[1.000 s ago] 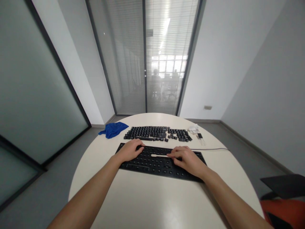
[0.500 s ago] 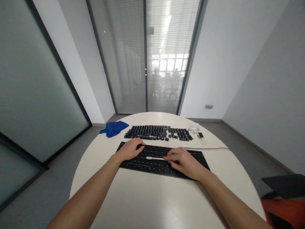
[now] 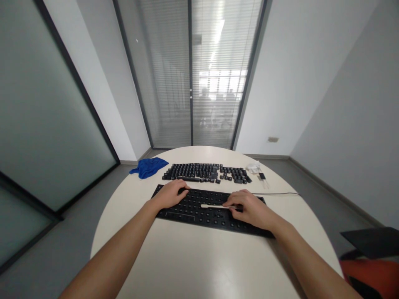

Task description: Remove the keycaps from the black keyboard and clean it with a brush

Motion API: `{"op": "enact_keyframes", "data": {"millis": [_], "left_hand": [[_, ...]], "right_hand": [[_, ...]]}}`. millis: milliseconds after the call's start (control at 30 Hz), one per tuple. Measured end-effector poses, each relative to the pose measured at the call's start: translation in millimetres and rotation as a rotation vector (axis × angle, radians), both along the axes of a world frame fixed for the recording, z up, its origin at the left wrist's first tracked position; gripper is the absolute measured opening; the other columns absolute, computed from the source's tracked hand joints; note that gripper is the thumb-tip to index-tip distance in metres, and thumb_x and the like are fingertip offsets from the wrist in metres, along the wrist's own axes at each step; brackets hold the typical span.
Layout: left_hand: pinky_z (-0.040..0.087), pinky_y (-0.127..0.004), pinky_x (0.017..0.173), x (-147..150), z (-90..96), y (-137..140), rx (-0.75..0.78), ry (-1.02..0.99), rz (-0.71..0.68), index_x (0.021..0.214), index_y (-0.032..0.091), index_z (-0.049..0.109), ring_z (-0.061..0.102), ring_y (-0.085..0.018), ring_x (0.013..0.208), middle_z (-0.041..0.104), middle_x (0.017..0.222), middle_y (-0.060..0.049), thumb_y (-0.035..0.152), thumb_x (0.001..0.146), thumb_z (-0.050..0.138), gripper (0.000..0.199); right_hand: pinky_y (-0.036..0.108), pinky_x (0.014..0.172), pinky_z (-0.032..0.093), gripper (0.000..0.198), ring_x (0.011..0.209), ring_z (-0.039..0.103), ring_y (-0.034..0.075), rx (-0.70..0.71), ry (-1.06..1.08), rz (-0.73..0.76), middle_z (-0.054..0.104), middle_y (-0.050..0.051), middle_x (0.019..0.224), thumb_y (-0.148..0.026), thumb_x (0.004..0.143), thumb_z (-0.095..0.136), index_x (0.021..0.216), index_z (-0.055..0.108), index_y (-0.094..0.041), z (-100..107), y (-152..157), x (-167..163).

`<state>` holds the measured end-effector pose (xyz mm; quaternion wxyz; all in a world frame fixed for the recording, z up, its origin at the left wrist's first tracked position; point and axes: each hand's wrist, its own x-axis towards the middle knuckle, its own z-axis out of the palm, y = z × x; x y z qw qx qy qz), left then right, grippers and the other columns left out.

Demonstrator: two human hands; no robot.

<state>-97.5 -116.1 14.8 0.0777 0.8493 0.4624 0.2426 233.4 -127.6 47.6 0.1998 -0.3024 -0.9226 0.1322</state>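
A black keyboard (image 3: 199, 211) with its keycaps off lies across the table in front of me, rows of small round key posts showing. My left hand (image 3: 171, 194) rests on its left part, thumb apart from the fingers, the fingertips by the far edge. My right hand (image 3: 246, 206) is closed in a pinch over the right part. Between those fingers is a slim white stick (image 3: 213, 206) with a wider end, which points left, low over the middle of the keyboard. Whether that end touches the keyboard I cannot tell.
Loose black keycaps (image 3: 196, 171) lie in rows beyond the keyboard. A blue cloth (image 3: 149, 167) is at the far left, crumpled white tissue (image 3: 254, 167) and a small black piece (image 3: 262, 176) at the far right. A thin cable (image 3: 280, 193) runs right. The round table (image 3: 187, 257) has a curved edge.
My right hand has moved a little to the right with the white stick, uncovering more of the keyboard's middle. My left hand has stayed in place.
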Motion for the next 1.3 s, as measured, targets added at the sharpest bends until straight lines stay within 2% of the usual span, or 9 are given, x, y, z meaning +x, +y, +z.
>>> {"op": "enact_keyframes", "data": {"millis": [100, 400, 733, 1067, 1300], "left_hand": [[0.049, -0.035, 0.086, 1, 0.4, 0, -0.005, -0.012, 0.002, 0.098, 0.021, 0.066, 0.062, -0.022, 0.094, 0.067, 0.099, -0.006, 0.024, 0.092, 0.053, 0.014], [0.049, -0.035, 0.085, 0, 0.2, 0, 0.003, 0.004, 0.009, 0.099, 0.021, 0.065, 0.062, -0.022, 0.094, 0.066, 0.100, -0.006, 0.026, 0.093, 0.053, 0.015], [0.049, -0.035, 0.086, 0, 0.3, -1, -0.001, -0.004, 0.009, 0.098, 0.021, 0.066, 0.062, -0.022, 0.095, 0.067, 0.100, -0.006, 0.026, 0.092, 0.053, 0.014], [0.048, -0.035, 0.085, 1, 0.6, -1, 0.004, 0.018, 0.010, 0.099, 0.021, 0.065, 0.062, -0.022, 0.095, 0.067, 0.100, -0.006, 0.025, 0.092, 0.053, 0.014], [0.048, -0.035, 0.085, 1, 1.6, -2, 0.013, 0.011, 0.011, 0.099, 0.021, 0.065, 0.062, -0.022, 0.095, 0.066, 0.100, -0.006, 0.025, 0.093, 0.053, 0.014]], "right_hand": [[0.033, 0.085, 0.048, 0.023, 0.080, 0.067, 0.018, -0.006, 0.005, 0.001, 0.074, 0.003, 0.086, -0.012, 0.082, 0.058, 0.095, 0.074, -0.023, 0, 0, 0], [0.032, 0.087, 0.046, 0.026, 0.092, 0.066, 0.019, -0.016, -0.001, 0.084, 0.073, 0.004, 0.098, -0.014, 0.087, 0.060, 0.106, 0.074, -0.025, -3, -12, -20], [0.030, 0.080, 0.051, 0.027, 0.081, 0.067, 0.018, -0.070, 0.054, 0.070, 0.073, 0.004, 0.090, -0.010, 0.080, 0.059, 0.096, 0.076, -0.023, 1, -4, -1], [0.029, 0.081, 0.051, 0.028, 0.084, 0.067, 0.017, -0.114, 0.060, 0.116, 0.074, 0.004, 0.094, -0.012, 0.083, 0.058, 0.100, 0.076, -0.024, 3, -6, -3], [0.027, 0.073, 0.051, 0.025, 0.078, 0.067, 0.017, -0.196, 0.080, 0.039, 0.074, 0.003, 0.088, -0.010, 0.077, 0.060, 0.090, 0.078, -0.023, 2, -2, 7]]}}
